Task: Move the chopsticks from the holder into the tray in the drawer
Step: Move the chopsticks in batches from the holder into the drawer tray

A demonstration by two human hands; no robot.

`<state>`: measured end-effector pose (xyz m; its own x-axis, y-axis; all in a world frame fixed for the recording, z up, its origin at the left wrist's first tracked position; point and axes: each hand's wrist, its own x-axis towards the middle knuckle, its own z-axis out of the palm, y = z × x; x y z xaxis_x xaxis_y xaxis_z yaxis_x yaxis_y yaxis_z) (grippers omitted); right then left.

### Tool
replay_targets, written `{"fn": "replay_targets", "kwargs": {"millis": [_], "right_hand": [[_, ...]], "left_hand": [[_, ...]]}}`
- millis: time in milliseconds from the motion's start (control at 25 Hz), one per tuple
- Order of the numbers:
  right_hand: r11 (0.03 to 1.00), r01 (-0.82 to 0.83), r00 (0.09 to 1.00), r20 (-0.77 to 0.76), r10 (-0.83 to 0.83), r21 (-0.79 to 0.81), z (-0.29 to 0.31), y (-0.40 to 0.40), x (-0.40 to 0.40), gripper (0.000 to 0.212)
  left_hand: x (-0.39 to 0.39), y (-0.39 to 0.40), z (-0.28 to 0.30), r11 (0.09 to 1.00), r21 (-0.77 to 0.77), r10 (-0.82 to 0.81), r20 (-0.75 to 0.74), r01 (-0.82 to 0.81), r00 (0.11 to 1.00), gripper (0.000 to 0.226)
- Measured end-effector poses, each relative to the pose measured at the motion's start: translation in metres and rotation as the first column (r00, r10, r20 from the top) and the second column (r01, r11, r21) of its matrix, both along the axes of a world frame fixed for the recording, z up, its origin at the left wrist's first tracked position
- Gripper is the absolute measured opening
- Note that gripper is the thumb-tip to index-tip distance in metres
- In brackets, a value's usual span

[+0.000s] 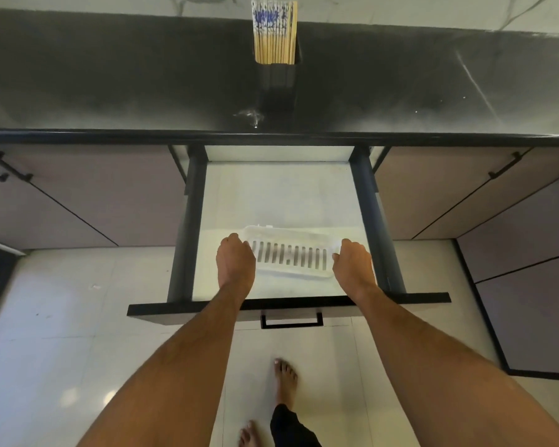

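Several wooden chopsticks point(274, 33) with blue-and-white patterned tops stand upright in a dark holder point(277, 83) at the back of the black counter. Below it the drawer point(281, 195) is pulled out, white inside. A white slotted plastic tray point(291, 253) lies near the drawer's front. My left hand point(234, 261) grips the tray's left end. My right hand point(352, 264) grips its right end. No chopsticks lie in the tray.
The black counter point(110, 85) runs across the top with a wet spot point(250, 116) near its front edge. Closed cabinet doors point(78, 201) flank the drawer. The drawer's front handle point(291, 321) points toward me. My bare feet point(284, 382) stand on white floor tiles.
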<state>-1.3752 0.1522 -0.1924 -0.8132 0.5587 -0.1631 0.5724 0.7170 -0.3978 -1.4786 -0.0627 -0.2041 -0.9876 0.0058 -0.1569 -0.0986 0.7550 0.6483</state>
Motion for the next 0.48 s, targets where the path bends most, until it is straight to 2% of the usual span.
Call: {"fn": "replay_targets", "kwargs": {"millis": [160, 320, 480], "right_hand": [[0.998, 0.043, 0.988, 0.149, -0.037, -0.040, -0.019, 0.016, -0.018, 0.020], [0.996, 0.041, 0.986, 0.165, -0.028, -0.074, -0.030, 0.021, -0.030, 0.021], [0.995, 0.061, 0.989, 0.139, -0.049, -0.082, -0.028, 0.021, -0.040, 0.026]], "left_hand": [[-0.025, 0.011, -0.022, 0.998, -0.023, 0.060, 0.134, -0.057, 0.989, 0.029], [-0.035, 0.015, -0.038, 0.997, -0.055, 0.066, 0.206, -0.056, 0.976, 0.016], [-0.032, 0.010, -0.038, 0.994, -0.077, 0.096, 0.225, -0.081, 0.970, 0.022]]}}
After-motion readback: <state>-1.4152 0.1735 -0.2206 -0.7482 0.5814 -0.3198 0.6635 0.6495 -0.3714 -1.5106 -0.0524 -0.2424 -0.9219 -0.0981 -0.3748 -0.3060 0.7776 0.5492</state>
